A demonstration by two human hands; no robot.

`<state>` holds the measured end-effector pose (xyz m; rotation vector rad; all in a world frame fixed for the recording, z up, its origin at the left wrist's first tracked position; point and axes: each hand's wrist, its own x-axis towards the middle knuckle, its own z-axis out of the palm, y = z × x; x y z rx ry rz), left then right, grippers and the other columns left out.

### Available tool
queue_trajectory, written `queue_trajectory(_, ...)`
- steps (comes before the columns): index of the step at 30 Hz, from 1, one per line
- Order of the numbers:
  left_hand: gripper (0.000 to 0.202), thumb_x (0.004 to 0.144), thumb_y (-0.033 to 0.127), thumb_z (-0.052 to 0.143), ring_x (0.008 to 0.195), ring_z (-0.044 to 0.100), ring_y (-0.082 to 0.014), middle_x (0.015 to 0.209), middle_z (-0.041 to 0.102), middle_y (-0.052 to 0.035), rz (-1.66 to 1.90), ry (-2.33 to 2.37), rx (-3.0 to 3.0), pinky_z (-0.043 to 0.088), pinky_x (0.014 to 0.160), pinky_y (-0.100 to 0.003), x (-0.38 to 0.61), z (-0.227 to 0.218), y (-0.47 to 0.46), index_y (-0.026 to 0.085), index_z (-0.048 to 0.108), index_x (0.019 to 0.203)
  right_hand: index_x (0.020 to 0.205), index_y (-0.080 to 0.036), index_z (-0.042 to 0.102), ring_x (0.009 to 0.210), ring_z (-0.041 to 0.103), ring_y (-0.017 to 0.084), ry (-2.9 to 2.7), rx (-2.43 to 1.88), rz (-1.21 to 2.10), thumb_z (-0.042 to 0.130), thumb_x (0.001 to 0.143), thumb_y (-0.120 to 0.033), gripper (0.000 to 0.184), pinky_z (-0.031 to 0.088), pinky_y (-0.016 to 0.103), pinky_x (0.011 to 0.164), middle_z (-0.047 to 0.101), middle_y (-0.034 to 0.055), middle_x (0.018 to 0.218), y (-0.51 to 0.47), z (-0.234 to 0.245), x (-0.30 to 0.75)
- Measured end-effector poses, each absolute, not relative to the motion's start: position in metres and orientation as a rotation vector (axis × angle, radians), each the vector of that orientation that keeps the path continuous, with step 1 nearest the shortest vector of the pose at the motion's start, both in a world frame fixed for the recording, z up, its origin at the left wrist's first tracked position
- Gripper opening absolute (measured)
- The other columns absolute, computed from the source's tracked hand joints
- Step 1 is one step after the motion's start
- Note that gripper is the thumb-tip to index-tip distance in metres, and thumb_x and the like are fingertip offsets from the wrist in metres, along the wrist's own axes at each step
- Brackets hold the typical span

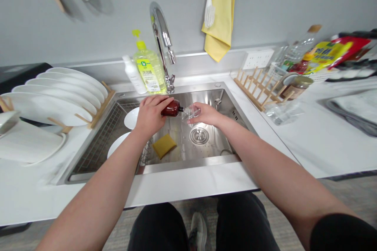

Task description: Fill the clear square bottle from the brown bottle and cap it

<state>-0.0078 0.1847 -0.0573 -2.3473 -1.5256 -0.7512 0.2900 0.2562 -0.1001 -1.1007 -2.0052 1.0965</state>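
I've got the left grip (151, 115) wrapped round a glossy red-brown bottle (171, 109) with a black neck, near level over the stainless-steel sink (184, 139), long axis aimed right at the small clear container (191, 113) my right grip (206, 114) is holding. Can't tell if they touch. Below: flat yellow sponge (164, 146), round drain (199, 135). White marbled table (191, 188) around.

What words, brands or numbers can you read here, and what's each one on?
"洗洁精": dish soap pump bottle; its green logo and smaller print are too blurred.
White bottle: print too small to read.
Yellow-and-red packet: large characters, too blurred.
Lidded jar: label too blurred.
Dark red bottle: nothing readable.
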Motion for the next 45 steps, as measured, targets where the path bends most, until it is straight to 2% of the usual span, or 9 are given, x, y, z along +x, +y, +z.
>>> queue_trajectory(11, 0.083, 0.09, 0.011, 0.071, 0.157, 0.058, -0.041, 0.166, 0.073, -0.0057, -0.763, -1.514, -2.346, 0.037, 0.133, -0.066, -0.006, -0.052, 0.181, 0.042, 0.069, 0.166, 0.103, -0.026, 0.077, 0.102, 0.077, 0.028, -2.008, -1.109, 1.094, 0.108, 0.066, -0.04, 0.05, 0.062, 0.042, 0.094, 0.082, 0.0014, 0.105, 0.252, -0.095, 0.287)
queue_trajectory(17, 0.082, 0.093, 0.012, 0.069, 0.16, 0.056, -0.041, 0.167, 0.072, -0.0053, -0.749, -1.5, -2.334, 0.033, 0.136, -0.069, -0.004, -0.049, 0.18, 0.044, 0.067, 0.168, 0.099, -0.026, 0.075, 0.099, 0.075, 0.028, -1.955, -1.103, 1.143, 0.109, 0.064, -0.043, 0.051, 0.063, 0.041, 0.089, 0.079, 0.0021, 0.102, 0.254, -0.101, 0.284)
queue_trajectory(23, 0.075, 0.096, 0.013, 0.066, 0.16, 0.056, -0.0405, 0.165, 0.073, -0.0064, -0.758, -1.472, -2.315, 0.032, 0.137, -0.068, -0.003, -0.049, 0.179, 0.042, 0.07, 0.165, 0.099, -0.025, 0.075, 0.098, 0.075, 0.027, -1.934, -1.057, 1.191, 0.107, 0.064, -0.047, 0.053, 0.062, 0.04, 0.086, 0.079, 0.0017, 0.103, 0.257, -0.107, 0.283)
queue_trajectory(31, 0.08, 0.093, 0.013, 0.069, 0.16, 0.057, -0.0411, 0.165, 0.073, -0.005, -0.748, -1.461, -2.305, 0.032, 0.138, -0.071, -0.003, -0.047, 0.178, 0.045, 0.069, 0.166, 0.105, -0.024, 0.078, 0.096, 0.073, 0.025, -1.957, -1.061, 1.155, 0.106, 0.065, -0.046, 0.054, 0.059, 0.037, 0.085, 0.078, 0.0005, 0.103, 0.254, -0.103, 0.283)
queue_trajectory(45, 0.083, 0.092, 0.01, 0.068, 0.161, 0.055, -0.0407, 0.166, 0.073, -0.0028, -0.762, -1.471, -2.314, 0.028, 0.141, -0.072, -0.001, -0.045, 0.177, 0.048, 0.068, 0.166, 0.1, -0.025, 0.076, 0.097, 0.072, 0.026, -1.955, -1.061, 1.148, 0.105, 0.064, -0.047, 0.052, 0.06, 0.04, 0.089, 0.077, 0.0006, 0.102, 0.252, -0.098, 0.283)
